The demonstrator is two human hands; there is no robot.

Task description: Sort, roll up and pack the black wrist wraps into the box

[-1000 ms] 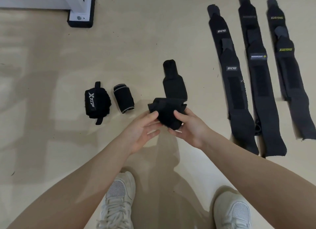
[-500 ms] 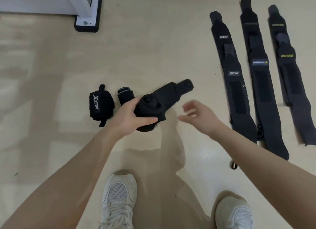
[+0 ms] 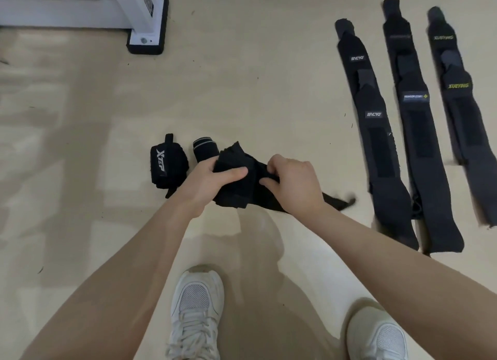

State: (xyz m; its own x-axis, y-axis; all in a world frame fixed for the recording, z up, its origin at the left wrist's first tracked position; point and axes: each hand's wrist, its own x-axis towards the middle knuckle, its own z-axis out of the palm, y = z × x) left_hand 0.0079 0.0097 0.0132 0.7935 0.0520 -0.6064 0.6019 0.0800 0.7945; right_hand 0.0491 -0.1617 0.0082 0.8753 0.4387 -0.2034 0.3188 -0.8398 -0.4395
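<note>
Hands met over a half-rolled black wrist wrap (image 3: 236,182) held just above the pale floor (image 3: 242,90). The left hand (image 3: 215,178) gripped the rolled part, thumb laid across its front, while the right hand (image 3: 293,182) had its fingers curled round the strap next to the roll; the loose tail (image 3: 338,202) trailed out to the right past the wrist. Just to the left lay two finished rolls side by side, one marked XTEP (image 3: 167,166) and a smaller roll with a grey edge band (image 3: 205,149), partly hidden behind the left hand. Well off to the right, three flat wraps lay stretched out in a row: the IIACYO wrap (image 3: 376,133), a middle wrap with a blue label (image 3: 419,133) and the XUEYING wrap (image 3: 462,112). White sneakers (image 3: 196,311) stood below, and a white frame foot (image 3: 148,34) sat at top left
</note>
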